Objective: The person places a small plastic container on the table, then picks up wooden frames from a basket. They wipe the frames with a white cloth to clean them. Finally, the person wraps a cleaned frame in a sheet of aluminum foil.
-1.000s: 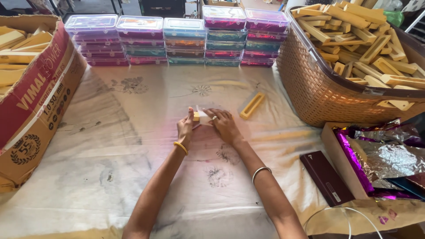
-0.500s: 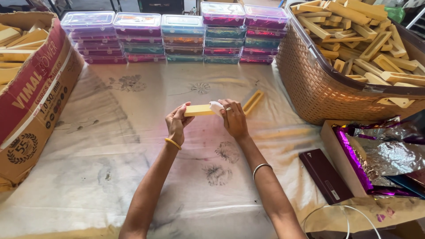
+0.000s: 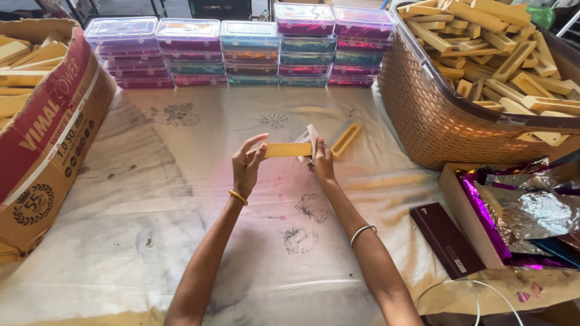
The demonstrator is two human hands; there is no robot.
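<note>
Yellow bar (image 3: 287, 150) now lies level between both hands above the cloth-covered table (image 3: 181, 199), raised from where it sat low a second ago. Left hand (image 3: 248, 166) pinches its left end; right hand (image 3: 322, 162) closes on the other end and a clear wrapper (image 3: 309, 140), so wrapping looks underway. Another bar (image 3: 345, 140) lies just beyond.

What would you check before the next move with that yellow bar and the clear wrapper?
1. Left hand grips the bar at its end: ok.
2. Right hand holds the wrapper at the bar's other end: ok.
3. Bar held level, above the cloth: ok.
4. Wrapper mouth open around the bar: cannot tell.
5. Second bar lies apart from the hands, on the cloth: ok.
6. Basket of bars beside the right hand: ok.
</note>
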